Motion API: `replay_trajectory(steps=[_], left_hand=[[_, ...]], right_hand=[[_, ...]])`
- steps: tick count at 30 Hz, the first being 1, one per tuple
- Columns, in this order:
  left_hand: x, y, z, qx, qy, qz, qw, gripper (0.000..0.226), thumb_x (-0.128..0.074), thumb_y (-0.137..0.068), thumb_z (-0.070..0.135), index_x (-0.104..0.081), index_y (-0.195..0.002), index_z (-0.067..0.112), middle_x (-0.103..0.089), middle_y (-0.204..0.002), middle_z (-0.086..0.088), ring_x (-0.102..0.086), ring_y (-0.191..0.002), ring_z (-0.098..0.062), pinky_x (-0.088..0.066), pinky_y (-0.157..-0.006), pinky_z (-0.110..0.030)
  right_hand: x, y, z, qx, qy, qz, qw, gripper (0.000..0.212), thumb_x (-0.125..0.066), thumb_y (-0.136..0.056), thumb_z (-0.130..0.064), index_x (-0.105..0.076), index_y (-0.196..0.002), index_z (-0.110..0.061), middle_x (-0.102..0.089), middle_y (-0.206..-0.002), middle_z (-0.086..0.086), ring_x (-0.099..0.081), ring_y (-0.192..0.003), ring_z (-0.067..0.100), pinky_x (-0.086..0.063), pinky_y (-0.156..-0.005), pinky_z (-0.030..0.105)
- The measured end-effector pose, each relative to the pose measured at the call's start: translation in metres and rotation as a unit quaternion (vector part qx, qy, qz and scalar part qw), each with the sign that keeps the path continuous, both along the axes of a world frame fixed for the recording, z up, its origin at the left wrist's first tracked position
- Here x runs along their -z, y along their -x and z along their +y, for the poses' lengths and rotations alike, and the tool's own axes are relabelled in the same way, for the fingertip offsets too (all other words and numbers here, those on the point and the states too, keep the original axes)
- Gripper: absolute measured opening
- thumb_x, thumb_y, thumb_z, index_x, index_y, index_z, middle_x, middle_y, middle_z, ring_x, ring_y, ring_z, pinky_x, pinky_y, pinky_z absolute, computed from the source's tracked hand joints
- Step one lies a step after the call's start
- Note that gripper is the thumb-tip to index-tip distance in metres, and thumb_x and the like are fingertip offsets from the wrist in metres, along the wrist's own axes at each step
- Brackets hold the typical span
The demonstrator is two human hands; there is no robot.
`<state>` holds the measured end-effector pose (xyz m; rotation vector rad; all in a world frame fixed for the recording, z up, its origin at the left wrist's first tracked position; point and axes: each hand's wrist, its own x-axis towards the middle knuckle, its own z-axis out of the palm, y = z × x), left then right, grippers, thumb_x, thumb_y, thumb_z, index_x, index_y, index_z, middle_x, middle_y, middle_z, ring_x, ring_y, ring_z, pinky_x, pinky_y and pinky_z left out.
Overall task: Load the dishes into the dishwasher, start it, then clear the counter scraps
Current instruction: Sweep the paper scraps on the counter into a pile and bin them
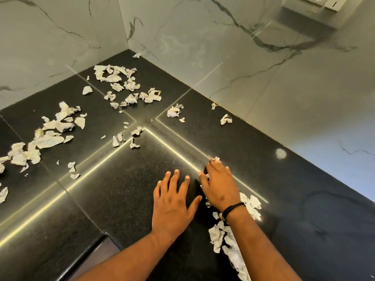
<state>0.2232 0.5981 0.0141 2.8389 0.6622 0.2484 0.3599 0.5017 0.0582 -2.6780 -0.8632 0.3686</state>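
left hand (172, 205): flat on the black counter, palm down, fingers straight and spread wide, thumb out toward the right hand; holds nothing.
right hand (219, 185): palm down just beside the left hand, fingers mostly straight and lying over paper scraps; white bits poke out at the fingertips and under the palm. Whether any scrap is actually pinched, cannot tell.
wristband (233, 207): dark band with a small bead on the right wrist.
gathered scraps (225, 238): crumpled white paper pieces bunched under and behind the right hand and forearm, running down toward the near edge.
left scraps (46, 136): loose trail of torn paper across the left part of the counter, well apart from both hands.
corner scraps (123, 84): cluster of crumpled pieces near the back corner, by the wall joint.
middle scraps (125, 136): a few small bits near the seam crossing.
right-side scraps (226, 119): a single piece close to the right wall; another small clump (174, 111) a little left of it.
counter (113, 199): black speckled stone slabs meeting in an L corner, shiny seams between the slabs.
walls (203, 37): pale marble-look tiles with dark veins on both sides of the corner.
wall fitting (316, 2): white fixture at top right, cut off by the frame edge.
containers: none in view.
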Motion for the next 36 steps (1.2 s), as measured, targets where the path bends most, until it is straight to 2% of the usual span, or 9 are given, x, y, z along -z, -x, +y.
replay_trajectory(steps=[2, 6, 8, 11, 19, 22, 24, 29, 36], left_hand=[[0.000, -0.002, 0.005, 0.005, -0.003, -0.011, 1.000, 0.063, -0.048, -0.091, 0.070, -0.058, -0.138, 0.028, -0.048, -0.149, -0.006, -0.040, -0.141, -0.029, -0.041, -0.107, -0.050], [-0.001, -0.020, 0.059, 0.135, -0.032, -0.077, 0.987, 0.038, -0.055, -0.092, 0.058, -0.071, -0.116, 0.033, -0.059, -0.112, 0.001, -0.053, -0.098, -0.024, -0.049, -0.074, -0.044], [-0.007, -0.033, 0.101, 0.270, -0.059, -0.060, 0.959, 0.034, -0.050, -0.098, 0.053, -0.068, -0.123, 0.038, -0.055, -0.098, 0.000, -0.051, -0.084, -0.022, -0.050, -0.066, -0.040], [-0.013, -0.048, 0.141, 0.374, -0.066, 0.055, 0.924, 0.044, -0.031, -0.103, 0.059, -0.045, -0.144, 0.050, -0.051, -0.094, 0.002, -0.054, -0.080, -0.019, -0.050, -0.062, -0.033], [-0.001, -0.052, 0.149, 0.320, -0.028, -0.033, 0.946, 0.052, -0.040, -0.098, 0.065, -0.049, -0.145, 0.043, -0.056, -0.086, 0.011, -0.061, -0.077, -0.009, -0.048, -0.061, -0.025], [-0.001, -0.052, 0.150, 0.318, -0.015, -0.038, 0.947, 0.053, -0.041, -0.098, 0.065, -0.050, -0.144, 0.040, -0.056, -0.086, 0.011, -0.061, -0.077, -0.009, -0.050, -0.062, -0.026], [0.000, -0.051, 0.150, 0.314, -0.014, -0.041, 0.949, 0.053, -0.041, -0.099, 0.063, -0.052, -0.142, 0.036, -0.058, -0.087, 0.011, -0.062, -0.079, -0.010, -0.052, -0.063, -0.027], [-0.003, -0.052, 0.151, 0.175, -0.026, -0.081, 0.981, 0.041, -0.045, -0.099, 0.055, -0.065, -0.122, 0.028, -0.059, -0.091, 0.007, -0.062, -0.082, -0.015, -0.050, -0.062, -0.030], [-0.003, -0.052, 0.150, 0.150, -0.025, -0.067, 0.986, 0.044, -0.046, -0.097, 0.051, -0.064, -0.127, 0.024, -0.057, -0.092, 0.004, -0.061, -0.077, -0.015, -0.049, -0.058, -0.030]], right_hand=[[-0.013, -0.023, 0.013, 0.036, -0.046, -0.038, 0.998, 0.035, -0.046, -0.100, -0.041, -0.064, -0.106, -0.011, -0.063, -0.113, 0.009, -0.057, -0.108, 0.026, -0.046, -0.100, 0.046], [-0.019, -0.111, 0.041, 0.069, -0.048, -0.031, 0.996, 0.060, -0.049, -0.101, -0.039, -0.037, -0.149, -0.004, -0.027, -0.161, 0.017, -0.021, -0.149, 0.035, -0.021, -0.123, 0.044], [-0.011, -0.145, 0.048, 0.074, -0.008, 0.003, 0.997, 0.067, -0.048, -0.101, -0.042, -0.027, -0.154, -0.007, -0.012, -0.166, 0.013, -0.011, -0.152, 0.035, -0.019, -0.123, 0.050], [0.008, -0.150, 0.044, 0.088, 0.043, 0.019, 0.995, 0.063, -0.045, -0.102, -0.041, -0.030, -0.153, -0.007, -0.014, -0.165, 0.011, -0.016, -0.150, 0.035, -0.023, -0.120, 0.055], [0.011, -0.018, 0.025, 0.080, -0.013, 0.013, 0.997, 0.054, -0.049, -0.101, -0.032, -0.039, -0.152, -0.015, -0.031, -0.161, 0.004, -0.022, -0.151, 0.028, -0.023, -0.123, 0.042], [-0.004, -0.013, 0.039, 0.091, -0.031, -0.048, 0.994, 0.034, -0.054, -0.096, -0.030, -0.061, -0.126, -0.014, -0.059, -0.131, 0.005, -0.050, -0.127, 0.030, -0.042, -0.107, 0.039], [-0.014, -0.026, 0.062, 0.104, -0.071, -0.100, 0.987, 0.029, -0.058, -0.094, -0.026, -0.066, -0.116, -0.009, -0.062, -0.124, 0.009, -0.053, -0.118, 0.030, -0.045, -0.103, 0.040], [-0.022, -0.079, 0.136, -0.024, -0.059, -0.029, 0.998, 0.054, -0.048, -0.102, -0.024, -0.036, -0.152, -0.008, -0.023, -0.164, 0.010, -0.019, -0.151, 0.031, -0.020, -0.123, 0.041], [0.012, -0.055, 0.130, -0.040, 0.049, 0.008, 0.998, 0.059, -0.033, -0.106, -0.030, -0.013, -0.159, -0.012, -0.005, -0.168, 0.002, 0.000, -0.154, 0.023, -0.008, -0.124, 0.044]])
